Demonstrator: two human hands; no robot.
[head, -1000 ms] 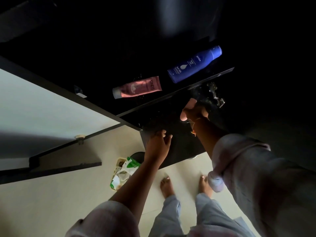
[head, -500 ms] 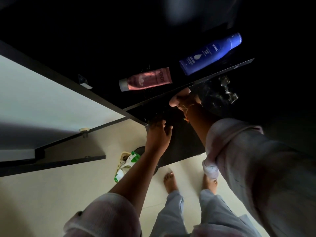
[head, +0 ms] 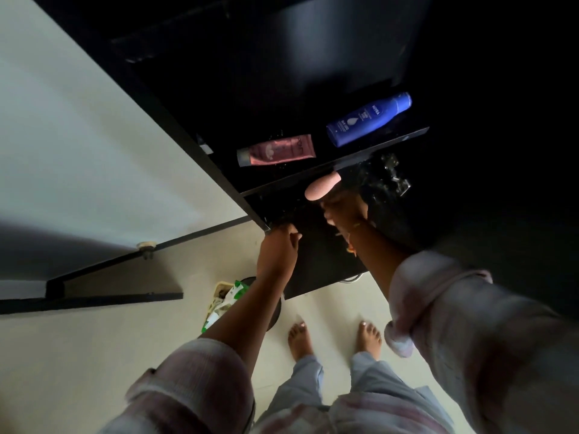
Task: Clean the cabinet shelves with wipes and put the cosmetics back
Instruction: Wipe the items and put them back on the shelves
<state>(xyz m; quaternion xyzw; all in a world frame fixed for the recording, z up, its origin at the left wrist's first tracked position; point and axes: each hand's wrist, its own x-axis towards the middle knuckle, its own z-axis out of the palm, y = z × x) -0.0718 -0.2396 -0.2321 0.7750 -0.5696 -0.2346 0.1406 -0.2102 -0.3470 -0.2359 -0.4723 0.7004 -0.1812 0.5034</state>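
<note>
A blue lotion bottle (head: 369,118) and a pink tube (head: 277,150) stand on a dark cabinet shelf (head: 344,161). Just below that shelf's front edge, my right hand (head: 343,211) grips a pale pink bottle (head: 322,190), its rounded end pointing up toward the shelf. My left hand (head: 277,249) rests with curled fingers on the corner of the lower dark shelf; whether it holds anything is hidden. The cabinet interior is very dark.
The open white cabinet door (head: 78,170) swings out on the left. A glass item (head: 388,178) glints on the lower shelf right of my right hand. A green and white wipes pack (head: 224,303) lies on the pale floor by my bare feet (head: 335,339).
My right hand has lifted the pink bottle from the lower shelf up toward the upper shelf's front edge. My left hand has stayed on the shelf corner. The camera tilted.
</note>
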